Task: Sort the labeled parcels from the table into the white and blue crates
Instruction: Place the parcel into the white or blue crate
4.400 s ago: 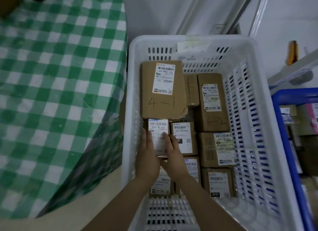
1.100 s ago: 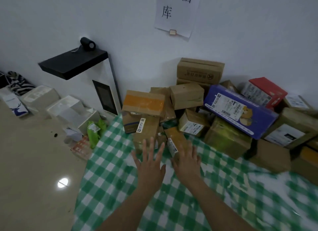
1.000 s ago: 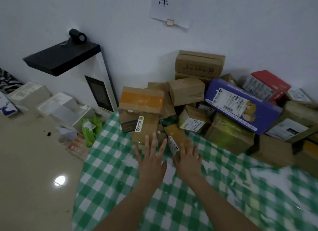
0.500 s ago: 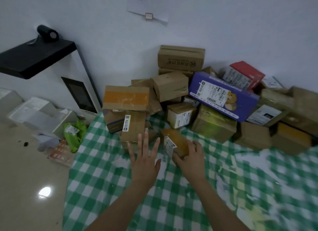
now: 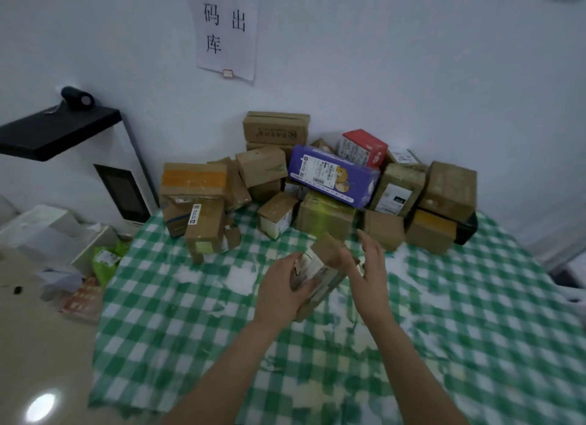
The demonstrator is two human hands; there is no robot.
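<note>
A small brown parcel [image 5: 328, 250] with a white label is lifted just above the green checked table [image 5: 196, 313], tilted. My left hand [image 5: 279, 290] grips its near left end, fingers curled under it. My right hand [image 5: 369, 267] stands at the parcel's right side with fingers straight and spread, the thumb against the cardboard. Behind them a pile of labeled parcels [image 5: 272, 171] lies against the wall, among them a purple box [image 5: 333, 177] and a red box [image 5: 364, 145]. Neither the white nor the blue crate is in view.
A white scanning stand [image 5: 126, 190] with a black top stands left of the table. White boxes [image 5: 41, 228] and green packets [image 5: 106, 259] lie on the floor there. A paper sign [image 5: 226, 28] hangs on the wall.
Earlier both hands set a parcel in the white crate. Since then they reached to the pile; the right hand took a small brown parcel, and now the left hand holds it, lifted toward me.
</note>
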